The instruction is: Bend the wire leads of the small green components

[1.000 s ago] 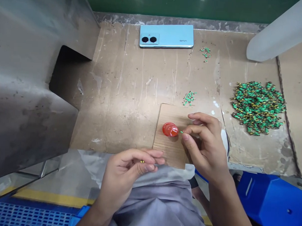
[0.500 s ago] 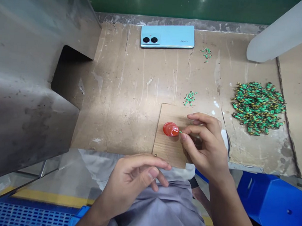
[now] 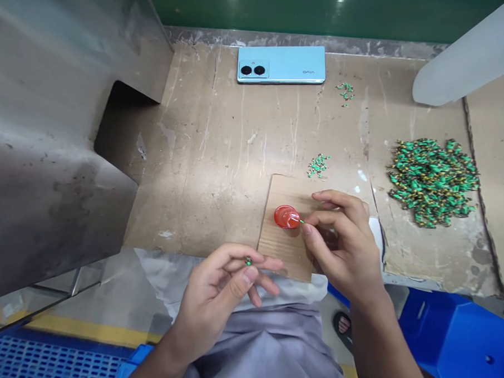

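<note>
My left hand (image 3: 220, 288) pinches one small green part (image 3: 248, 260) between thumb and fingertips, above my lap near the table edge. My right hand (image 3: 344, 243) grips a thin green pin (image 3: 301, 220), its tip touching the red cap (image 3: 286, 217) on the cardboard piece (image 3: 280, 249).

Light blue phone (image 3: 281, 64) face down, grey metal chute (image 3: 57, 147), blue crate (image 3: 454, 343)
</note>
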A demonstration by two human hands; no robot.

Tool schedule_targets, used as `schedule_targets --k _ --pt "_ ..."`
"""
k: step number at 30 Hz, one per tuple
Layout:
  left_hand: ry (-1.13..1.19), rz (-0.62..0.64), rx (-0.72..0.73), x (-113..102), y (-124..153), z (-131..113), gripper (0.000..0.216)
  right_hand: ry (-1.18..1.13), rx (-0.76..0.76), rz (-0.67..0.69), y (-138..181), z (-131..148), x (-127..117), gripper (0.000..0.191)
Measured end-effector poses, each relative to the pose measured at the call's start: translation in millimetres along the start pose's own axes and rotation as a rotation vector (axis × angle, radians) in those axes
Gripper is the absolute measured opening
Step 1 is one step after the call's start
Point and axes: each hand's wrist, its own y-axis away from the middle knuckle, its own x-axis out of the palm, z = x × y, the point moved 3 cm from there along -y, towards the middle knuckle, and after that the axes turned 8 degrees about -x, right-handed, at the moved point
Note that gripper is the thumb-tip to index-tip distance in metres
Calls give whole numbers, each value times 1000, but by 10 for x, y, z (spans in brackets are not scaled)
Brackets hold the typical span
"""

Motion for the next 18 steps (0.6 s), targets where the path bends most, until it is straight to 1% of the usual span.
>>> schedule_targets --k 2,5,7,9,14,18 --pt "-102 -27 43 -25 -16 -21 16 -4 -2 -1 0 -1 0 10" --pt "-317 -86 153 -56 -28 -72 15 -11 -4 2 -1 -3 4 9" --pt "-395 -110 204 -70 -28 -90 15 -15 -3 2 -2 -2 7 9" --pt "-369 -119 216 -78 -23 -82 17 -18 -4 -1 -2 0 8 10" --pt "-146 -129 151 -61 -22 -21 15 -18 -4 1 0 -3 12 9" --pt "-121 -125 140 -46 -20 -29 18 -31 3 -20 4 -4 9 9"
